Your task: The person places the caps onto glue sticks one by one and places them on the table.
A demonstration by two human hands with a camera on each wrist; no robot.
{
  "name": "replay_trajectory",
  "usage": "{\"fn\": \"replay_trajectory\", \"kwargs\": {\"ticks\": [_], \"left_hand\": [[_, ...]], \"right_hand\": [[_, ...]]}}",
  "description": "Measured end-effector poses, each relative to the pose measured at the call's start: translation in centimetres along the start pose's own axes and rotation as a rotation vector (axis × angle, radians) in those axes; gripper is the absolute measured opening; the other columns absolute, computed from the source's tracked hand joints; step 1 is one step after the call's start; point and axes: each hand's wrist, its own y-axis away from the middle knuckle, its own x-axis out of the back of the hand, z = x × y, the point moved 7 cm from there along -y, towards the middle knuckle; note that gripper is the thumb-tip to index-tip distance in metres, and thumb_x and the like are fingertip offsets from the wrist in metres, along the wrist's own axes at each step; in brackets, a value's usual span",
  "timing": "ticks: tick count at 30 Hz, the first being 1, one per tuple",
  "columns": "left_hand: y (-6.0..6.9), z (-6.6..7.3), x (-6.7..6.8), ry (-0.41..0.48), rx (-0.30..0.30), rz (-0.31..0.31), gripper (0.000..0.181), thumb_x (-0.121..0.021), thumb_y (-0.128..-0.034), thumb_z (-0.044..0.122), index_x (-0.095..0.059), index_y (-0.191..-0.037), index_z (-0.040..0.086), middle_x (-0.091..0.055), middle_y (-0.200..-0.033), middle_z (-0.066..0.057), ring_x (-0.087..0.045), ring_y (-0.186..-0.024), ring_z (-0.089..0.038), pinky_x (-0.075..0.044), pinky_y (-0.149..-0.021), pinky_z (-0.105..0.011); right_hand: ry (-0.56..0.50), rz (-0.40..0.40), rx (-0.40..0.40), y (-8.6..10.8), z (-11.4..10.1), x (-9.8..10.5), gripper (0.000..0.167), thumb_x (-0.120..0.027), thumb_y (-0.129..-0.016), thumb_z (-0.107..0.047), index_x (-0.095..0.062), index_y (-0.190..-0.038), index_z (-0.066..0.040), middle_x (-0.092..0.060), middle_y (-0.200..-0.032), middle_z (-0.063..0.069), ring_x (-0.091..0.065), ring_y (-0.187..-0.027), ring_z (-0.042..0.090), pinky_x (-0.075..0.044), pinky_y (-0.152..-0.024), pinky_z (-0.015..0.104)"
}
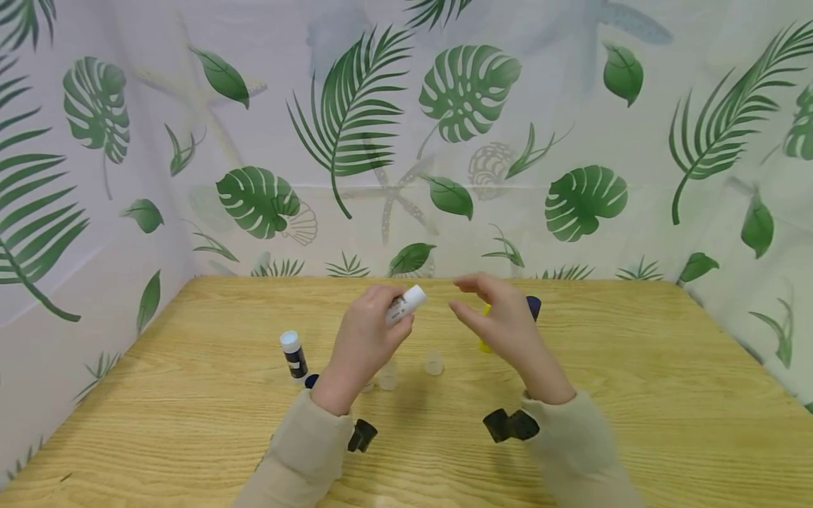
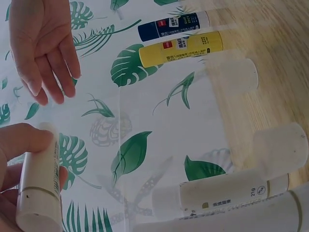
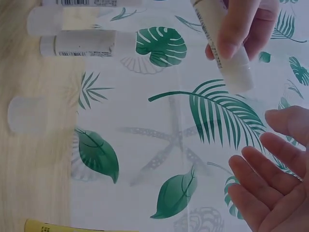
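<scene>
My left hand (image 1: 365, 335) grips a white glue stick (image 1: 406, 305) with small print, tilted above the table, its white end sticking out past the fingers toward the right. In the left wrist view, thumb and fingers wrap around this white glue stick (image 2: 41, 188). Facing it, a short gap away, my right hand (image 1: 508, 328) is raised with fingers spread and slightly bent, holding nothing. The right wrist view shows the right palm (image 3: 277, 193) turned up beside the stick's end. Behind the right hand, a yellow glue stick (image 1: 485, 346) and a dark blue one (image 1: 534, 306) stand partly hidden.
Translucent caps (image 1: 434, 363) stand mid-table, some partly behind the left wrist. To the left is a dark tube with a white top (image 1: 294, 356), beside a dark blue piece (image 1: 311, 381). White glue sticks (image 2: 222, 195) show in the left wrist view. A leaf-patterned cloth (image 1: 394, 141) hangs behind the wooden table (image 1: 667, 395).
</scene>
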Motion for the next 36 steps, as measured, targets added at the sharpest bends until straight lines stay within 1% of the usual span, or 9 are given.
{"fn": "replay_trajectory", "kwargs": {"ticks": [3,6,9,12,16,22,26,30,36], "left_hand": [[-0.1,-0.1,0.2,-0.008,0.006,0.012,0.023,-0.070,-0.0732,0.007,-0.060,-0.093,-0.001,-0.060,-0.085,-0.010,-0.056,-0.071,-0.018,-0.047,-0.061,-0.029],[-0.1,-0.2,0.4,-0.030,0.007,0.021,0.023,-0.072,-0.0715,0.007,-0.061,-0.090,0.000,-0.060,-0.084,-0.010,-0.057,-0.070,-0.018,-0.048,-0.061,-0.029],[-0.1,-0.2,0.5,-0.039,-0.006,0.025,0.023,-0.073,-0.0710,0.006,-0.061,-0.090,0.000,-0.061,-0.084,-0.009,-0.057,-0.071,-0.018,-0.048,-0.061,-0.028],[-0.1,0.0,0.6,-0.046,-0.025,0.026,0.022,-0.073,-0.0705,0.005,-0.061,-0.089,0.001,-0.061,-0.083,-0.008,-0.057,-0.071,-0.017,-0.047,-0.061,-0.028],[-0.1,0.4,0.6,-0.066,-0.053,0.023,0.022,-0.073,-0.0695,0.004,-0.062,-0.088,0.002,-0.061,-0.082,-0.007,-0.057,-0.069,-0.015,-0.048,-0.060,-0.027],[-0.1,0.6,0.5,-0.063,-0.073,-0.005,0.022,-0.072,-0.0693,0.003,-0.062,-0.089,0.003,-0.061,-0.085,-0.006,-0.057,-0.071,-0.014,-0.048,-0.060,-0.024],[-0.1,0.8,0.5,-0.055,-0.080,-0.017,0.022,-0.072,-0.0690,0.003,-0.062,-0.089,0.003,-0.062,-0.085,-0.007,-0.058,-0.071,-0.014,-0.048,-0.060,-0.024],[-0.1,0.9,0.6,-0.054,-0.082,-0.021,0.022,-0.072,-0.0690,0.003,-0.062,-0.088,0.003,-0.062,-0.086,-0.007,-0.058,-0.072,-0.014,-0.048,-0.061,-0.024],[-0.1,0.8,0.6,-0.064,-0.085,-0.026,0.021,-0.072,-0.0686,0.003,-0.062,-0.087,0.004,-0.061,-0.086,-0.006,-0.058,-0.072,-0.014,-0.048,-0.062,-0.024]], "right_hand": [[0.018,-0.004,0.013,-0.2,0.0,-0.5,0.026,-0.066,-0.079,-0.008,-0.060,-0.101,0.002,-0.060,-0.101,0.015,-0.056,-0.096,0.027,-0.043,-0.083,0.043],[0.040,-0.031,-0.003,-0.3,0.7,-1.4,0.025,-0.066,-0.078,-0.008,-0.060,-0.101,0.003,-0.061,-0.100,0.015,-0.056,-0.095,0.027,-0.044,-0.082,0.043],[0.061,-0.079,-0.039,-0.2,2.0,-2.5,0.027,-0.066,-0.079,-0.009,-0.060,-0.102,0.003,-0.060,-0.101,0.016,-0.056,-0.094,0.028,-0.044,-0.082,0.042],[0.094,-0.150,-0.072,0.1,3.2,-3.8,0.028,-0.065,-0.079,-0.010,-0.060,-0.104,0.002,-0.060,-0.102,0.016,-0.056,-0.094,0.028,-0.044,-0.081,0.042],[0.108,-0.276,-0.100,0.7,4.5,-5.5,0.031,-0.065,-0.080,-0.010,-0.058,-0.106,0.003,-0.058,-0.105,0.017,-0.055,-0.095,0.030,-0.044,-0.080,0.043],[0.114,-0.534,-0.161,1.9,5.7,-8.1,0.044,-0.065,-0.080,-0.013,-0.050,-0.118,0.005,-0.052,-0.117,0.019,-0.051,-0.101,0.033,-0.043,-0.083,0.042],[0.125,-0.636,-0.167,2.4,6.0,-9.1,0.047,-0.066,-0.079,-0.012,-0.049,-0.119,0.007,-0.051,-0.118,0.020,-0.051,-0.102,0.033,-0.042,-0.084,0.042],[0.139,-0.688,-0.166,2.7,6.0,-9.6,0.042,-0.067,-0.078,-0.011,-0.053,-0.113,0.006,-0.057,-0.106,0.017,-0.054,-0.094,0.029,-0.044,-0.081,0.040],[0.117,-0.699,-0.189,2.9,5.9,-10.1,0.030,-0.070,-0.075,-0.008,-0.057,-0.100,0.001,-0.058,-0.088,0.007,-0.055,-0.079,0.019,-0.046,-0.072,0.033]]}}
